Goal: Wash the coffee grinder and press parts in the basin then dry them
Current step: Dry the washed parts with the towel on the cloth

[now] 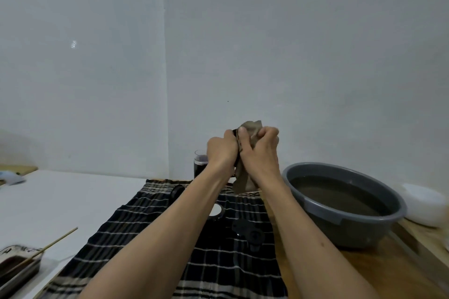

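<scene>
Both my hands are raised in front of me over the far end of a dark plaid towel point(155, 230). My left hand point(222, 150) grips a small dark part point(236, 137), mostly hidden between my hands. My right hand point(261, 150) holds a grey-brown cloth point(251, 128) bunched against that part; the cloth hangs down below my wrists. On the towel lie a black flat part point(247, 230), a black ring with a pale centre point(215, 211) and a dark cylinder point(176, 192). A grey basin point(345, 221) of murky water stands to the right.
A glass of dark liquid point(200, 165) stands behind my left hand. A white bowl-like thing point(424, 204) sits right of the basin. At the lower left a metal tray point(18, 267) holds dark contents and a wooden stick point(48, 247). A white wall is close behind.
</scene>
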Motion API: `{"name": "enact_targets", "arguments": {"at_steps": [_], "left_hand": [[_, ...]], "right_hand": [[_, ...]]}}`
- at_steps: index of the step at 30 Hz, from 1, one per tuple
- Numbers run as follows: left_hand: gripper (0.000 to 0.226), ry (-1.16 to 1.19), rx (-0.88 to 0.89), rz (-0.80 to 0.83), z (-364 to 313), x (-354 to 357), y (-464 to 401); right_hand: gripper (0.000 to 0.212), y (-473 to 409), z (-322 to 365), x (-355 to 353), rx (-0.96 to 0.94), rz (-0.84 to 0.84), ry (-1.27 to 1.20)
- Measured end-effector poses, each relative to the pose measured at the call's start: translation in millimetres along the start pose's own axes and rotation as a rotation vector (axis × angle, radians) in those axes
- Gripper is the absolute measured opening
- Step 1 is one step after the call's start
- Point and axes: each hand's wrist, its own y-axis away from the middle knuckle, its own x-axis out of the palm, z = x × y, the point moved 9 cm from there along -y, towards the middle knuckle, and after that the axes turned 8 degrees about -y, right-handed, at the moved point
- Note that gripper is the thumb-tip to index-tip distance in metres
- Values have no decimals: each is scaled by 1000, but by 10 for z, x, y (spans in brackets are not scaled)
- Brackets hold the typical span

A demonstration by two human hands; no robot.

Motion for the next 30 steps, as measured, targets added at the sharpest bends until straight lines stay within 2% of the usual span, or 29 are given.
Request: {"name": "enact_targets", "arguments": {"at_steps": [2, 4, 7, 11, 15, 18, 20, 23, 27, 30], "left_hand": [[29, 50, -21, 31, -34, 20, 0], [23, 113, -71, 44, -74, -16, -45], [19, 115, -109, 0, -136, -148, -115], [26, 107, -28, 15, -233, -134, -116], [29, 42, 75, 44, -225, -23, -26], [30, 37, 80, 32, -203, 0, 0], [32, -12, 121, 7, -268, -9, 2], [31, 12, 164, -21, -415, -69, -25], [26, 133, 16, -103, -390, -286, -183], [25, 174, -68, -137, -239, -367, -233]], "right_hand": [[46, -10, 0, 34, -9, 2, 33], [55, 59, 25, 49, -107, 0, 90], [71, 192, -25, 132, -195, 59, 152], [78, 222, -99, 147, -199, 94, 256], [70, -45, -57, 37, -55, 63, 182], [80, -240, -6, 5, 37, 91, 159], [86, -310, -25, 14, 91, 148, -17], [81, -298, -35, 39, 80, 181, -182], [72, -70, -49, 198, -123, 144, 105], [72, 180, -117, 276, -205, 68, 301]]}}
